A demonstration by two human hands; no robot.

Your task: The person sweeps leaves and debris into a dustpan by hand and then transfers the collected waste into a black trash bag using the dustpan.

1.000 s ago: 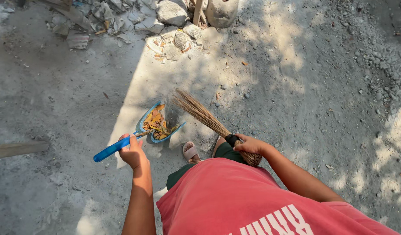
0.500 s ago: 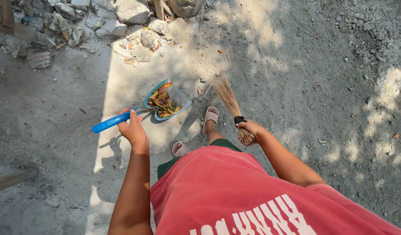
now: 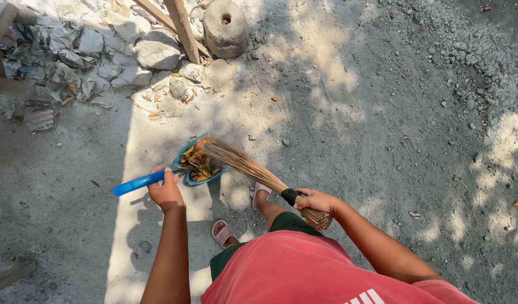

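Note:
My left hand [image 3: 165,191] grips the blue handle [image 3: 136,183] of a blue dustpan [image 3: 198,162] held low over the dusty ground. Dry orange and brown leaves [image 3: 199,164] lie in the pan. My right hand [image 3: 315,200] is closed around the bound end of a stick broom [image 3: 245,164], near its black band. The broom's bristles slant up to the left and their tips rest over the dustpan's mouth. My feet in pale sandals [image 3: 222,232] stand just below the pan.
A heap of stones, crumpled paper and rubble [image 3: 90,50] lies at the upper left, with a wooden post [image 3: 183,28] and a round stone with a hole [image 3: 225,28]. Loose gravel [image 3: 472,62] covers the upper right. Scattered leaves [image 3: 276,99] dot the ground.
The broom swung from pointing up beside my foot to lying across the dustpan's mouth. The dustpan dropped lower and nearer to me. The view shifted, showing more of the rubble.

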